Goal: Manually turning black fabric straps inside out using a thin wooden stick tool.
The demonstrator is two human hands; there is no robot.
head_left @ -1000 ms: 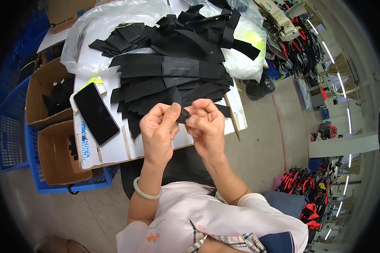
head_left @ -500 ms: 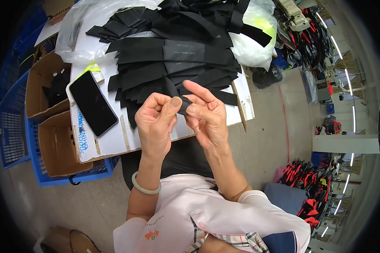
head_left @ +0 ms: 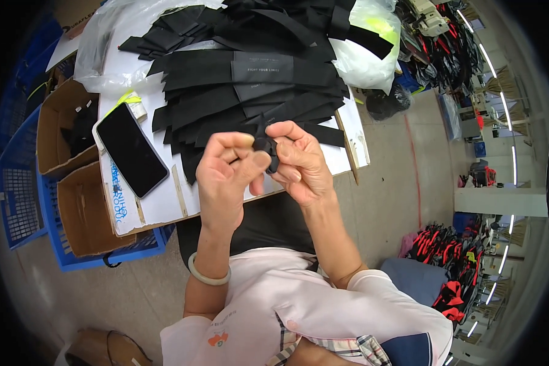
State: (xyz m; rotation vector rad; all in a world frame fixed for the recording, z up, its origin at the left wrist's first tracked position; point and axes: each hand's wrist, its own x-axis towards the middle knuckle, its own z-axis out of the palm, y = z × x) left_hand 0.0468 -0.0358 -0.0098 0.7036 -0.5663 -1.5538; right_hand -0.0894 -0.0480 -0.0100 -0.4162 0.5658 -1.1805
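Note:
A small folded black fabric strip [head_left: 267, 146] is held up between my hands, just in front of the table's near edge. My right hand [head_left: 305, 163] pinches its right side between thumb and curled fingers. With thumb and bent forefinger, my left hand [head_left: 224, 171] grips its left side. The strip's lower end hangs a little below the fingertips. Right behind my hands lies a spread pile of flat black fabric strips [head_left: 204, 97], overlapping one another, some with pale print in the middle.
A black phone [head_left: 133, 149] lies at the left of the white table [head_left: 155, 210]. Clear plastic bags [head_left: 369, 67] flank the pile. Cardboard boxes [head_left: 94, 210] sit in a blue crate [head_left: 73, 262] at left. Black and red goods [head_left: 448, 262] are heaped at right.
The fingers have shifted on the strip: my left thumb has dropped lower and my right forefinger has curled in. More of the strip now shows between the hands.

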